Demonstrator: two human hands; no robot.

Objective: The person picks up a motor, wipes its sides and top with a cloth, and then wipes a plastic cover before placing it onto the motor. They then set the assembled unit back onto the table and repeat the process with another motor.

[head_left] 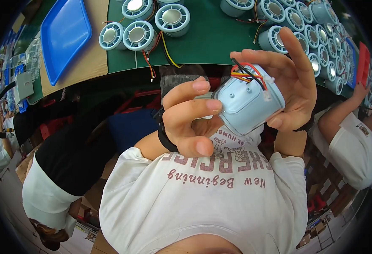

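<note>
A light blue plastic housing with rounded corners is held up over my chest. Two small pegs stand on its face, and a bundle of red, yellow, orange and black wires with small white connectors lies across its upper part. My right hand grips the housing from the right, thumb low and fingers behind the top edge, one finger raised. My left hand, with a black wristband, is at the housing's left side with bent fingers apart. One fingertip overlaps the left edge; whether it presses there I cannot tell.
On the green table stand several light blue round units with silver centres and trailing wires; more crowd the right. A blue tray rests on cardboard at the left. Other people are at the left and right.
</note>
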